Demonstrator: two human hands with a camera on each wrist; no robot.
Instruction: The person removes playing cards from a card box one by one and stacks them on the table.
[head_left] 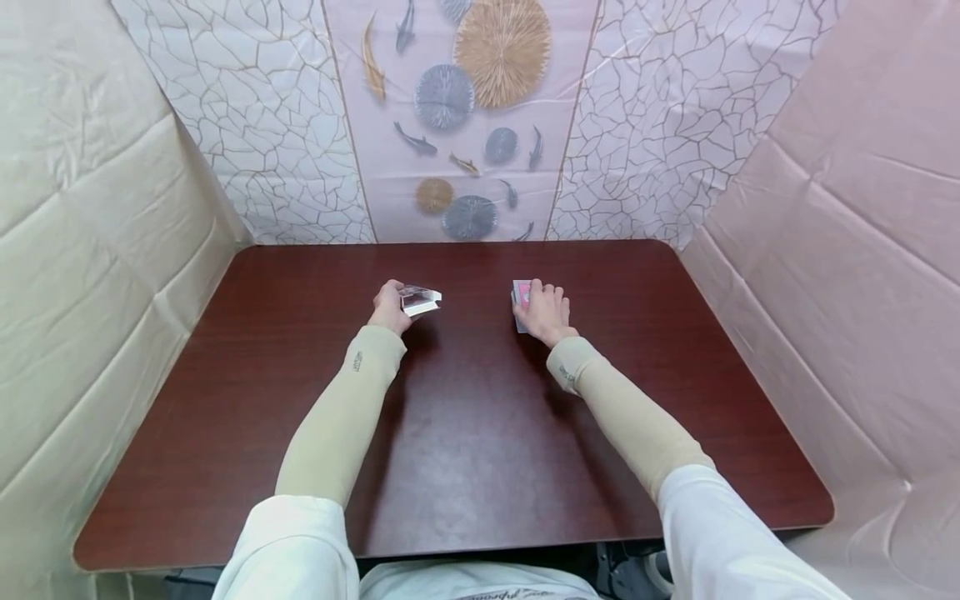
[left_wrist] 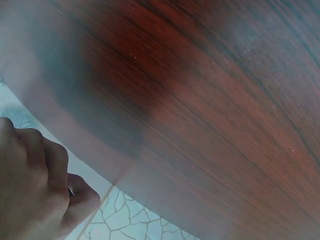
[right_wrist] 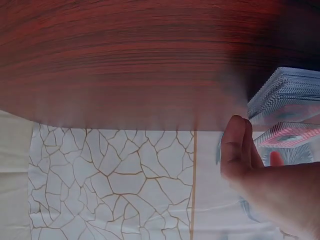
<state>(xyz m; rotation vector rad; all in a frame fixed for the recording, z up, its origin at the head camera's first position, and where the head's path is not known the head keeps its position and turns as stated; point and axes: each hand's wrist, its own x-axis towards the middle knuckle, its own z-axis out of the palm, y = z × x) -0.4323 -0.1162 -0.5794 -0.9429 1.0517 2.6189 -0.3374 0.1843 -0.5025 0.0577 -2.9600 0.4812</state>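
My left hand (head_left: 389, 307) grips a small card box (head_left: 426, 305) by its left side, above the far half of the table. The box has a white, open-looking end that points right. In the left wrist view the left hand (left_wrist: 32, 185) shows curled fingers, and the box is hidden. My right hand (head_left: 548, 312) grips a deck of playing cards (head_left: 522, 290) with a pink-red pattern. From the right wrist, the deck (right_wrist: 290, 92) is parted, with a thinner packet of cards (right_wrist: 290, 134) between the thumb and fingers of the right hand (right_wrist: 260, 175).
Both hands are over a dark red-brown wooden table (head_left: 465, 433) with rounded corners. A patterned backdrop (head_left: 465, 125) rises behind its far edge. Beige padded sheets (head_left: 82, 250) hang at the left and right sides.
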